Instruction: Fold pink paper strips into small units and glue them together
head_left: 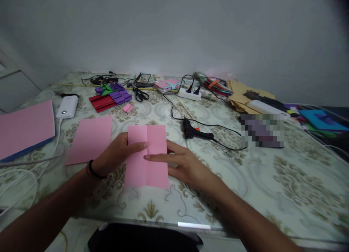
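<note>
A sheet of pink paper (156,135) with a crease down its middle is held up above the table's front part. My left hand (124,146) grips its left side, thumb on the face and the other fingers hidden behind. At the right edge is my right hand (185,163), one finger laid across the front at the crease and other fingers partly behind the sheet. Another pink sheet (91,137) lies flat on the table, beyond my left forearm. A black hot glue gun (196,131) rests to the right of the held paper, its cord running backward.
Behind are scissors (141,95), folded purple paper (120,95), red paper (102,102) and a white power strip (189,94). A white power bank (67,106) and a pink stack (27,126) lie left. At right is a blurred-out object (261,131). The patterned table (234,215) ends near me.
</note>
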`<state>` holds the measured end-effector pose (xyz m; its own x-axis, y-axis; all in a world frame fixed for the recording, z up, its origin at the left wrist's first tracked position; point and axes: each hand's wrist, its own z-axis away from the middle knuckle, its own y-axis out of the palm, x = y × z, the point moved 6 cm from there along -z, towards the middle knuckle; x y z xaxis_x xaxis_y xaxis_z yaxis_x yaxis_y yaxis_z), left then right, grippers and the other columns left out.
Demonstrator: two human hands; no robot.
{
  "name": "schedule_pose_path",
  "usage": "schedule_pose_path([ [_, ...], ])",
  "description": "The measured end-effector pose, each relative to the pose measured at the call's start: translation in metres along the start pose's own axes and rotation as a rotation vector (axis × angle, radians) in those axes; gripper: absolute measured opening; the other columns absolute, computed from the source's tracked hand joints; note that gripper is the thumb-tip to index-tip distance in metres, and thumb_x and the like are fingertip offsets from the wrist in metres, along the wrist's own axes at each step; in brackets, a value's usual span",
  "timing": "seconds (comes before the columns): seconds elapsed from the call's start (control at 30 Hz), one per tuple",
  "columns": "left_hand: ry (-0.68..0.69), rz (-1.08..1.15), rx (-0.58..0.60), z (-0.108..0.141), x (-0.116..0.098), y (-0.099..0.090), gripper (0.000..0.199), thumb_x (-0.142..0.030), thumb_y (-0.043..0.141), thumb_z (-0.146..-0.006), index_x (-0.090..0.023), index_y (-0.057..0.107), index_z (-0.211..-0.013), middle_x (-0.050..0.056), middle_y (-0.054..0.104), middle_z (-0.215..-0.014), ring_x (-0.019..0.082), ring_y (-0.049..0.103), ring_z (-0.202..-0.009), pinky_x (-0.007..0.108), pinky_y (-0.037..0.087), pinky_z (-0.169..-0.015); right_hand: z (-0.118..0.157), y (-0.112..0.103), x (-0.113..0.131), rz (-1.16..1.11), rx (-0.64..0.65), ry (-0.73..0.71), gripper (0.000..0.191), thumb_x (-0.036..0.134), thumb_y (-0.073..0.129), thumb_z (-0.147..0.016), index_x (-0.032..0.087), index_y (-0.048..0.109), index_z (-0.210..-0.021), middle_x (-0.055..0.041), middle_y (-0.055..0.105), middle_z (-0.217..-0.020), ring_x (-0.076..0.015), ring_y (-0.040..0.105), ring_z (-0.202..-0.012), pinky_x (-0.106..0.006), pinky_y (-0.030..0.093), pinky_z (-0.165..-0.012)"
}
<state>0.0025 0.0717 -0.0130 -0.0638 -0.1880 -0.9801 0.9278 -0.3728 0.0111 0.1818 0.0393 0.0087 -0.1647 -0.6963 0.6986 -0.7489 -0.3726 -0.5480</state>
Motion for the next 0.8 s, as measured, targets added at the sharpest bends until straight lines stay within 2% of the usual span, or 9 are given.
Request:
schedule_pose_path([
  [0.1,-0.016,0.01,0.012,0.0,0.005,0.001,0.038,-0.046,0.082,-0.082,-0.012,0.075,-0.096,0.01,0.077,-0.09,0.02,0.069,-0.073,0.028,0.053,-0.061,0.0,0.001,-0.001,-0.001,-0.031,0.002,0.034,0.024,0.068,-0.1,0.034,0.073,-0.132,-0.008,0.063,-0.145,-0.0229,0.067,-0.124,-0.036,0.059,-0.099],
  [0.23,0.033,-0.011,0.049,-0.001,0.004,0.004,0.033,-0.044,0.08,-0.084,-0.013,0.074,-0.095,0.008,0.075,-0.089,0.02,0.067,-0.076,0.028,0.052,-0.066,0.001,0.0,-0.002,-0.024,-0.059,-0.005,0.028,0.028,0.069,-0.099,0.032,0.077,-0.126,-0.0097,0.066,-0.141,-0.0242,0.068,-0.122,-0.036,0.059,-0.098],
  [0.37,0.124,-0.161,0.045,0.003,-0.011,0.004,0.03,-0.04,0.078,-0.086,-0.014,0.069,-0.074,0.0,0.064,-0.071,0.013,0.054,-0.067,0.024,0.044,-0.063,-0.001,-0.006,-0.004,-0.082,-0.111,0.064,0.018,0.035,0.07,-0.098,0.028,0.083,-0.11,-0.0099,0.072,-0.124,-0.0247,0.071,-0.111,-0.038,0.058,-0.094],
  [0.53,0.149,-0.336,0.097,0.007,-0.02,0.007,0.04,-0.049,0.06,-0.096,-0.013,0.07,-0.08,-0.001,0.055,-0.068,0.013,0.044,-0.063,0.025,0.032,-0.056,-0.003,-0.016,-0.004,-0.144,-0.214,0.164,0.015,0.035,0.07,-0.098,0.025,0.082,-0.095,-0.0057,0.077,-0.107,-0.0208,0.071,-0.095,-0.034,0.055,-0.086],
  [0.6,0.195,-0.307,0.094,0.007,-0.022,0.007,0.047,-0.052,0.051,-0.1,-0.014,0.071,-0.084,0.001,0.058,-0.071,0.014,0.046,-0.064,0.026,0.036,-0.058,-0.003,-0.017,-0.008,-0.145,-0.213,0.231,0.017,0.035,0.069,-0.098,0.023,0.08,-0.091,-0.0052,0.077,-0.101,-0.0199,0.07,-0.089,-0.032,0.053,-0.08],
  [0.67,0.25,-0.294,0.069,0.007,-0.025,0.007,0.047,-0.052,0.048,-0.101,-0.014,0.073,-0.088,0.004,0.065,-0.079,0.016,0.055,-0.072,0.027,0.043,-0.065,-0.002,-0.017,-0.012,-0.135,-0.198,0.297,0.021,0.036,0.069,-0.097,0.021,0.078,-0.086,-0.0049,0.076,-0.092,-0.0193,0.068,-0.082,-0.03,0.05,-0.073],
  [0.73,0.265,-0.322,0.027,0.006,-0.025,0.007,0.038,-0.049,0.057,-0.098,-0.015,0.075,-0.09,0.005,0.071,-0.086,0.018,0.061,-0.079,0.027,0.046,-0.07,-0.002,-0.017,-0.015,-0.121,-0.182,0.345,0.025,0.038,0.068,-0.097,0.02,0.076,-0.082,-0.0045,0.073,-0.086,-0.0187,0.065,-0.077,-0.029,0.047,-0.069],
  [0.8,0.244,-0.352,-0.015,0.005,-0.023,0.006,0.029,-0.044,0.067,-0.092,-0.016,0.076,-0.089,0.004,0.073,-0.084,0.017,0.062,-0.077,0.025,0.046,-0.068,-0.002,-0.016,-0.017,-0.103,-0.176,0.364,0.027,0.037,0.068,-0.097,0.019,0.075,-0.079,-0.0039,0.071,-0.082,-0.0178,0.063,-0.073,-0.029,0.045,-0.066],
])
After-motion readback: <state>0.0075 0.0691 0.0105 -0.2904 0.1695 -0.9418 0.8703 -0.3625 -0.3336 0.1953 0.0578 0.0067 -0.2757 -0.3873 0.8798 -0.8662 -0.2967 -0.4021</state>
